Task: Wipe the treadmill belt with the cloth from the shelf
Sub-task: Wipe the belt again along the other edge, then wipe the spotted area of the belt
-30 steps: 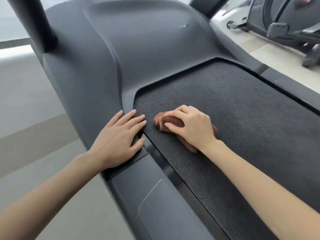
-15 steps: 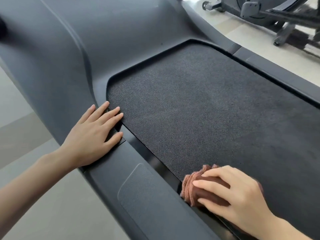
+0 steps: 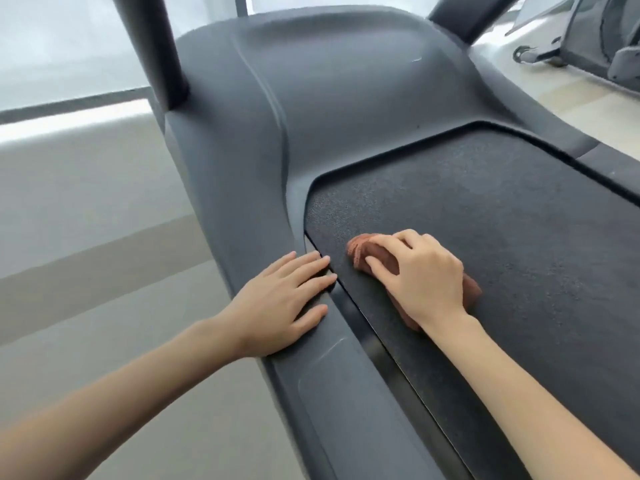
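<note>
The black textured treadmill belt (image 3: 502,216) runs from centre to lower right. A bunched brown cloth (image 3: 367,252) lies on the belt near its front left corner. My right hand (image 3: 422,275) presses down on the cloth, fingers curled over it, so only the cloth's ends show. My left hand (image 3: 280,306) lies flat with fingers apart on the grey left side rail (image 3: 346,393), holding nothing, just left of the belt's edge.
The grey motor cover (image 3: 346,98) rises ahead of the belt. Two dark uprights (image 3: 166,46) stand at its far corners. Another exercise machine (image 3: 588,46) stands at the upper right on the pale floor (image 3: 86,237). The right side rail (image 3: 616,168) borders the belt.
My right hand has pushed the cloth forward along the belt's left edge, from near me back up to the front corner. My left hand has stayed on the side rail.
</note>
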`<state>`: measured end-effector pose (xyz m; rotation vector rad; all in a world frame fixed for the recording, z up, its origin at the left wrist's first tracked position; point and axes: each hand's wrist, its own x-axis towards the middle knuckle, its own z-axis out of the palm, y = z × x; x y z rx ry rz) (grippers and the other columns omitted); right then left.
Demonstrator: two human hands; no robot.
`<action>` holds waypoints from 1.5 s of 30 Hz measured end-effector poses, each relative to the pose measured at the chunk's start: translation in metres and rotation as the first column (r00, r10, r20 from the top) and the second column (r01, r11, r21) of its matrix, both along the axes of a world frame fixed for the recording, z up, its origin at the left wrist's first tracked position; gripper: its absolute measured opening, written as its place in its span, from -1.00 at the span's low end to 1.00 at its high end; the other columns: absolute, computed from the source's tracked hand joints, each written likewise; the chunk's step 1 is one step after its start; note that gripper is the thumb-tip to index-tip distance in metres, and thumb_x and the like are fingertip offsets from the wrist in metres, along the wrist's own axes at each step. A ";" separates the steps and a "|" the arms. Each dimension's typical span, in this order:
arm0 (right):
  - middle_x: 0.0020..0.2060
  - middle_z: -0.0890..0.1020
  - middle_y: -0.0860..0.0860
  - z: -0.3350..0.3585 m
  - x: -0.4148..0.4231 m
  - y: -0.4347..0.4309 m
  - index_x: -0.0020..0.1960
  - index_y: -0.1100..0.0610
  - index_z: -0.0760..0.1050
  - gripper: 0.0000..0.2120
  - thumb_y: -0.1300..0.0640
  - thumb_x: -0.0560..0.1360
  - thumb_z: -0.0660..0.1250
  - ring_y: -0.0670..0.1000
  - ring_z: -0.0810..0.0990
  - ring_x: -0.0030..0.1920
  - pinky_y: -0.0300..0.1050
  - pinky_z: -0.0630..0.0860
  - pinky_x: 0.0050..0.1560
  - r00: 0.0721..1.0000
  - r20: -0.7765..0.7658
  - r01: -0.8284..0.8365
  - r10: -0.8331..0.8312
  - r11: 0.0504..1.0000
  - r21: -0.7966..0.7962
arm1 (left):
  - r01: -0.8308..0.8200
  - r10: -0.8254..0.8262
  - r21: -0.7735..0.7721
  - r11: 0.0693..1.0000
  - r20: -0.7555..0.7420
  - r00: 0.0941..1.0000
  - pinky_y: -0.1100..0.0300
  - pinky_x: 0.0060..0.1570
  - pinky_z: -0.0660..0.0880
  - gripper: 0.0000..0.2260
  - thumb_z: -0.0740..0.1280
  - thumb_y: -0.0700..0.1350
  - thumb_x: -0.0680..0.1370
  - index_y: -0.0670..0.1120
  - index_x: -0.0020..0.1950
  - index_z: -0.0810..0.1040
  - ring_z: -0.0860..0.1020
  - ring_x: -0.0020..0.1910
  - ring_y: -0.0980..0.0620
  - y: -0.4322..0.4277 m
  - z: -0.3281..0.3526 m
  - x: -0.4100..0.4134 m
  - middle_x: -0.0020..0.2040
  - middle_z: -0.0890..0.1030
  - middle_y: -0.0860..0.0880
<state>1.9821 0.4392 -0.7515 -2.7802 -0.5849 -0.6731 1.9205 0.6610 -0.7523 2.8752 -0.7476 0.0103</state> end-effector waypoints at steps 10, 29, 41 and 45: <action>-0.11 0.61 -0.26 0.025 -0.063 0.006 -0.03 -0.27 0.60 -0.78 -0.30 0.40 0.34 -0.06 0.60 -0.09 -0.07 0.49 -0.15 0.934 -0.271 -0.160 0.234 0.949 0.270 | -0.246 0.246 0.007 0.969 -0.074 0.967 0.17 0.39 0.23 -0.53 -0.08 0.15 0.62 0.07 0.44 0.36 0.26 0.45 0.07 0.065 0.024 -0.089 0.47 0.33 0.06; -0.18 0.61 -0.16 0.083 -0.103 0.278 -0.01 -0.10 0.64 -0.69 -0.18 0.43 0.21 -0.03 0.54 -0.23 -0.22 0.43 -0.29 0.768 -0.048 -0.635 0.638 0.769 0.072 | -0.611 0.593 0.096 0.785 0.168 0.788 0.03 0.11 0.50 -0.58 0.09 0.08 0.50 -0.03 0.18 0.61 0.60 0.11 -0.04 0.269 0.064 -0.183 0.10 0.64 -0.01; -0.24 0.59 -0.17 0.110 -0.118 0.397 -0.07 -0.12 0.63 -0.70 -0.19 0.40 0.19 -0.04 0.54 -0.26 -0.23 0.40 -0.36 0.663 -0.033 -0.748 0.748 0.664 0.016 | -0.793 0.767 0.078 0.604 0.213 0.605 0.03 0.08 0.51 -0.60 0.13 0.12 0.49 -0.03 0.09 0.65 0.62 -0.05 -0.02 0.361 0.104 -0.254 -0.07 0.66 0.04; -0.24 0.58 -0.19 0.120 -0.105 0.434 -0.06 -0.16 0.62 -0.71 -0.20 0.39 0.18 -0.06 0.55 -0.25 -0.25 0.39 -0.37 0.616 -0.104 -0.785 0.781 0.619 -0.006 | -0.838 0.818 0.040 0.544 0.198 0.540 0.06 0.06 0.49 -0.60 0.13 0.13 0.49 0.00 0.08 0.66 0.61 -0.08 0.02 0.375 0.115 -0.246 -0.09 0.65 0.08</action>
